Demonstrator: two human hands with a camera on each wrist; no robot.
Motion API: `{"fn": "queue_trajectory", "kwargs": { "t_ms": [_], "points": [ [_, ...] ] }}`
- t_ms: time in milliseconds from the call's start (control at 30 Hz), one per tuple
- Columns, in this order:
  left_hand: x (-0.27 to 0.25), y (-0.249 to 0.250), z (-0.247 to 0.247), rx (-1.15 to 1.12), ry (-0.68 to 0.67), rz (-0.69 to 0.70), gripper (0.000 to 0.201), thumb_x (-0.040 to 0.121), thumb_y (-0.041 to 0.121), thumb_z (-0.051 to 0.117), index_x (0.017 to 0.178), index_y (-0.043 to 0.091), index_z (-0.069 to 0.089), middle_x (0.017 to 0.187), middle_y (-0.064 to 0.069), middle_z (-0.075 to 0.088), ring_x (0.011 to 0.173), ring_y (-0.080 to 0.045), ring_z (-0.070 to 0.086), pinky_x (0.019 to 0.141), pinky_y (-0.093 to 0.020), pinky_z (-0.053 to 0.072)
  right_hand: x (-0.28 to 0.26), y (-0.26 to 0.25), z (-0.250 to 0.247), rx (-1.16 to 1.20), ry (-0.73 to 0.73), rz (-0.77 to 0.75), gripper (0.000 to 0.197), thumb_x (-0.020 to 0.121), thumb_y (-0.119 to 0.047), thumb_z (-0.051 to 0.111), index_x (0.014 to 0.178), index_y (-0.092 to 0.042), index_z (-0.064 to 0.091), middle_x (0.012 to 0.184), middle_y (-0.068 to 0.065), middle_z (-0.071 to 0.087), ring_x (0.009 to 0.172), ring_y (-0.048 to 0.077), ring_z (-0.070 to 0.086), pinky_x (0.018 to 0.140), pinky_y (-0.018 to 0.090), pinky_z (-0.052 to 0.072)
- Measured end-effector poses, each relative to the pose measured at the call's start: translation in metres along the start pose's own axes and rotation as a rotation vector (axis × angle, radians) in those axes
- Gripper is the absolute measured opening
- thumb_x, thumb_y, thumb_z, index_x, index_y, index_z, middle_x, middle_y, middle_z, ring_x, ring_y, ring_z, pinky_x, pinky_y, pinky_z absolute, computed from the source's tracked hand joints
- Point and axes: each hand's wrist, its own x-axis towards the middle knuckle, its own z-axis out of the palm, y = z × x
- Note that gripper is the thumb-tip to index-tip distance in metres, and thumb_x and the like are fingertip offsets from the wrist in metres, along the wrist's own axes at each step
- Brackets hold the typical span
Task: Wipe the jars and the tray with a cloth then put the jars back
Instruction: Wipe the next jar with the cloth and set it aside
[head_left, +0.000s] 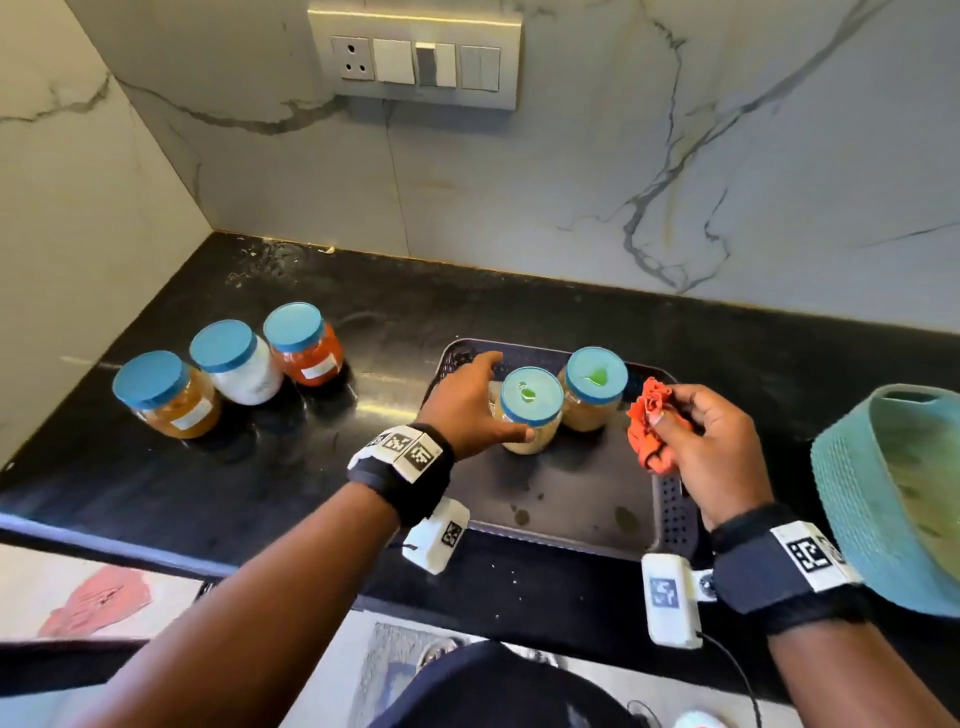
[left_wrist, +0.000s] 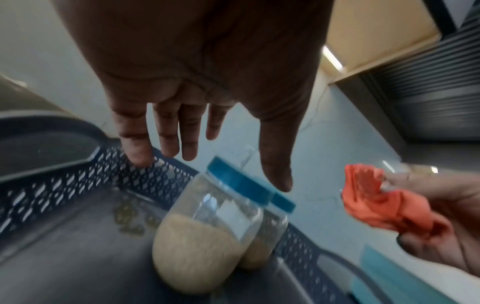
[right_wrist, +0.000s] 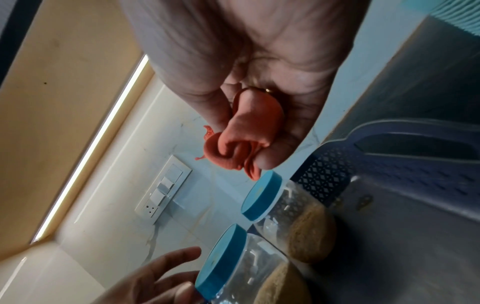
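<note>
A dark grey tray holds two blue-lidded jars of pale grain. Both lids carry a green smear. My left hand is spread around the near jar, thumb at its front and fingers behind it. In the left wrist view the fingers are straight and stand apart from that jar. The far jar stands just behind. My right hand pinches a bunched orange cloth over the tray's right side, and the cloth hangs above the lids. Three more jars, amber, white and red, stand on the counter at left.
A teal ribbed basket sits at the right edge of the black counter. Marble walls close off the back and left, with a switch plate above. Greenish spots mark the tray floor.
</note>
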Motion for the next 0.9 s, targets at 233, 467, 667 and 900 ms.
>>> {"fn": "queue_trajectory", "kwargs": {
  "t_ms": [233,467,667,900],
  "points": [
    [0.011,0.012,0.028,0.153,0.009,-0.121,0.104,0.051,0.07,0.087,0.131,0.013,0.051,0.128,-0.009,0.059,0.119,-0.029,0.055,0.098,-0.038,0.048,-0.008,0.005,-0.029,0.066,0.026,0.009,0.009,0.098,0.007,0.054,0.098,0.005,0.063,0.063,0.004,0.069,0.044,0.012,0.048,0.041,0.022,0.039],
    [0.009,0.02,0.033,0.158,0.072,-0.142,0.098,0.064,0.057,0.089,0.138,0.012,0.044,0.135,-0.011,0.051,0.125,-0.029,0.047,0.102,-0.037,0.042,-0.014,0.006,-0.046,0.032,0.063,0.013,0.008,0.097,0.005,0.058,0.098,0.003,0.065,0.062,0.002,0.069,0.043,0.006,0.051,0.04,0.019,0.043],
    [0.005,0.013,0.018,0.141,0.037,-0.111,0.111,0.059,0.05,0.095,0.148,0.013,0.04,0.145,-0.013,0.048,0.134,-0.03,0.045,0.112,-0.042,0.04,-0.018,0.005,-0.051,0.065,0.062,0.013,0.008,0.098,0.006,0.056,0.101,0.007,0.063,0.062,-0.002,0.071,0.041,0.003,0.048,0.04,0.017,0.042],
    [-0.002,-0.016,0.002,-0.033,-0.003,-0.198,0.069,0.08,-0.011,0.071,0.142,0.01,0.05,0.13,-0.018,0.059,0.117,-0.032,0.059,0.09,-0.033,0.051,-0.018,0.012,-0.051,0.057,0.057,0.027,0.008,0.097,0.003,0.058,0.101,0.002,0.066,0.067,0.0,0.073,0.045,0.011,0.051,0.042,0.021,0.044]
  ]
}}
